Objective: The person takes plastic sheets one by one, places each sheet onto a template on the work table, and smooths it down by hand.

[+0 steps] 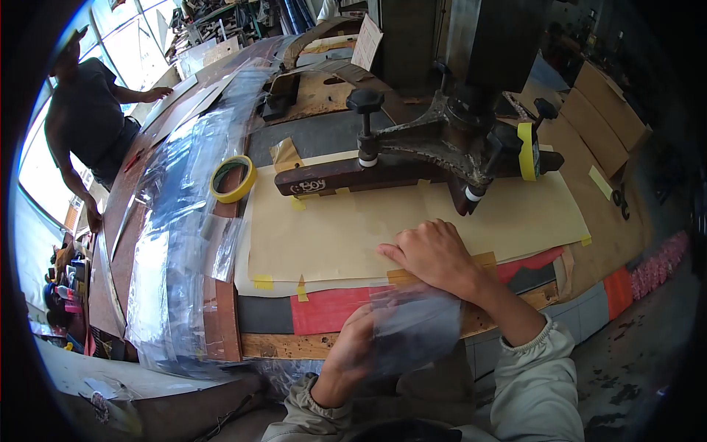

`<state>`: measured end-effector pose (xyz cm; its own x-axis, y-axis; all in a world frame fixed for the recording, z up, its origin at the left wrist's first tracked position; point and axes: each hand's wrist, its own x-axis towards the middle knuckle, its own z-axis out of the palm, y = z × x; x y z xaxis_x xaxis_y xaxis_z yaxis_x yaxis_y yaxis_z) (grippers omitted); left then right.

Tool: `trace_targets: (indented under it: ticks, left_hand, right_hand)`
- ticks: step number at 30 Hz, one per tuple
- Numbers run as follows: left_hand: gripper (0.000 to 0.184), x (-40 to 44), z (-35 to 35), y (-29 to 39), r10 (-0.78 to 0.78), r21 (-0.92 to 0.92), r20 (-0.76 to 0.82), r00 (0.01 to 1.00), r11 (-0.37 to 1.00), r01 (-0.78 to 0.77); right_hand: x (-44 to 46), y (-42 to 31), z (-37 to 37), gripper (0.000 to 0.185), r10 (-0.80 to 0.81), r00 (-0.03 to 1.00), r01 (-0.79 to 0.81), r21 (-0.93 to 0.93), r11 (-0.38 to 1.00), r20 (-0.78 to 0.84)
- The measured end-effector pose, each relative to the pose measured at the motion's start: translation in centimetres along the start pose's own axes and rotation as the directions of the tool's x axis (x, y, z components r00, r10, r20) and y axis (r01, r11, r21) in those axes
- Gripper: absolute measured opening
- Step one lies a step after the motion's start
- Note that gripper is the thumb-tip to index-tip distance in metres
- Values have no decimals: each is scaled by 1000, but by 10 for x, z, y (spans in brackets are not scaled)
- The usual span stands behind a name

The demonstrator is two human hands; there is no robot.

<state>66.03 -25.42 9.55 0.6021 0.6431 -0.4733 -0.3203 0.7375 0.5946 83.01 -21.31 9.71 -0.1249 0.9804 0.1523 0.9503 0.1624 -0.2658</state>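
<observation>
My left hand (pixel 352 342) is low in the middle, partly blurred, closed on a clear plastic sheet (pixel 420 331) that hangs over the bench's front edge. My right hand (pixel 434 254) rests on the front part of a large cream paper sheet (pixel 353 243). Its fingers are curled under with the thumb pointing left, and what they may hold is hidden. Brownish tape (pixel 484 260) shows beside that hand. Yellow tape pieces (pixel 263 281) mark the paper's front edge. A red strip (pixel 324 308) lies below it.
Across the paper stands a heavy black metal clamp frame (pixel 442 140) with a dark bar (pixel 331 175). A yellow tape roll (pixel 233 179) sits left, beside piled clear plastic (pixel 177 243). Scissors (pixel 621 202) lie right. Another person (pixel 88 118) stands at the far left.
</observation>
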Motion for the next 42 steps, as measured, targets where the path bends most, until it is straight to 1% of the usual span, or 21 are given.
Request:
trace_targets:
  ticks: [2, 5, 8, 9, 11, 12, 15, 17, 18, 20, 23, 26, 29, 32, 35, 38, 41, 42]
  left_hand:
    - [32, 4, -10, -4, -1, -3, 85, 996, 1000, 1]
    - [24, 3, -4, -3, -7, -66, 16, 1000, 998, 8]
    - [26, 2, -2, -4, 35, -40, 8, 999, 999, -35]
    - [26, 4, -6, -6, 29, -122, 83, 996, 992, -19]
    - [27, 8, -16, -10, 38, -279, 229, 973, 960, 29]
    - [28, 8, -15, -10, 49, -271, 224, 973, 962, 14]
    - [28, 5, -10, -7, 71, -261, 228, 971, 965, -9]
    - [28, 6, -13, -8, 71, -278, 259, 963, 961, 4]
    - [28, 5, -11, -7, 75, -254, 245, 966, 967, -11]
    - [27, 3, -4, -3, 86, -206, 220, 972, 978, -40]
    - [25, 6, -13, -9, 94, -294, 264, 960, 956, -12]
    - [24, 5, -14, -9, 83, -292, 249, 965, 956, -7]
    - [24, 3, -8, -7, 107, -237, 217, 970, 970, -54]
    - [24, 5, -15, -10, 97, -294, 230, 968, 956, -26]
    - [23, 5, -12, -9, 78, -257, 197, 977, 966, -25]
    - [23, 8, -19, -12, 50, -285, 211, 976, 958, 12]
    - [24, 6, -17, -11, 38, -207, 129, 991, 978, -11]
    - [24, 6, -18, -12, 40, -228, 146, 988, 974, -5]
  right_hand:
    - [0, 1, 1, 42, -10, 1000, 11, 13, 1000, -15]
    - [0, 0, -1, 43, -14, 1000, 14, 18, 1000, -23]
    - [-1, 1, 0, 43, -29, 999, 30, 23, 999, -44]
    - [-1, 1, 1, 43, -39, 998, 40, 25, 999, -55]
    - [-1, 0, -1, 37, -44, 998, 44, 8, 999, -48]
    - [-1, 0, -2, 35, -48, 998, 48, -1, 999, -44]
    - [-1, -1, -2, 34, -43, 998, 43, 0, 999, -41]
    - [-1, 1, 1, 40, -44, 998, 45, 16, 999, -55]
    - [-1, 2, 2, 43, -45, 997, 46, 24, 999, -62]
    - [-1, 1, 2, 43, -52, 996, 54, 21, 998, -73]
    - [-1, 0, -1, 37, -47, 998, 47, 4, 999, -48]
    - [0, 0, -2, 34, -38, 999, 38, -6, 999, -23]
    - [0, 0, -2, 34, -42, 999, 42, -5, 999, -26]
    - [0, 0, -2, 34, -42, 999, 41, -5, 999, -26]
    - [0, 0, 0, 34, -45, 998, 45, -9, 999, -40]
    - [0, 0, -1, 35, -42, 999, 42, -10, 999, -32]
    - [0, -1, -2, 35, -34, 999, 34, -14, 999, -18]
    - [0, -1, -2, 35, -31, 999, 31, -16, 999, -15]
